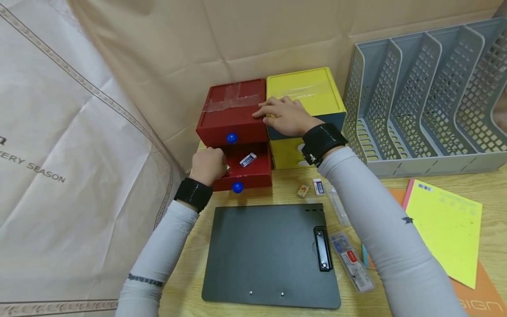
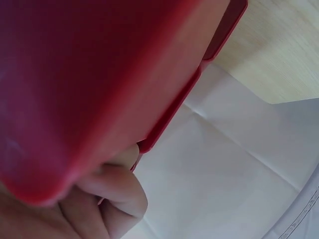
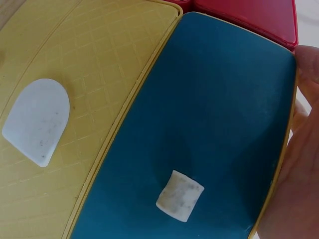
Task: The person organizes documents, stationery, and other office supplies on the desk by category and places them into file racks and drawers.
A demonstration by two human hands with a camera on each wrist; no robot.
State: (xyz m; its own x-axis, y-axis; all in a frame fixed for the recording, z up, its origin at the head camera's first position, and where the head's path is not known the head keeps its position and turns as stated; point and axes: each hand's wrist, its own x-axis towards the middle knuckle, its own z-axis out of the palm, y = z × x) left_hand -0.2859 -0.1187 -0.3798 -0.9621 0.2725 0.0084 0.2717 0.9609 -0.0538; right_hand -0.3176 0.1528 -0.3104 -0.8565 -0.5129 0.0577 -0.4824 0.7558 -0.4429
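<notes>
A red two-drawer box (image 1: 233, 110) stands at the back, its lower drawer (image 1: 253, 178) pulled out with a white-and-blue eraser (image 1: 248, 159) lying inside. My left hand (image 1: 207, 166) grips the left side of that drawer; the left wrist view shows its fingers (image 2: 117, 186) curled beneath the red box's edge, with the fingertips partly hidden. Beside it stands a yellow drawer box (image 1: 306, 88) with a dark blue upper front (image 3: 199, 109). My right hand (image 1: 287, 116) rests over the adjoining top edges of the two boxes, fingers spread and relaxed.
A dark clipboard (image 1: 269, 255) lies in front of the drawers. Right of it are a small box (image 1: 303, 191), another eraser (image 1: 318, 186), a clear plastic case (image 1: 352, 263) and a yellow notebook (image 1: 445, 229). A grey file rack (image 1: 431, 165) stands at the back right.
</notes>
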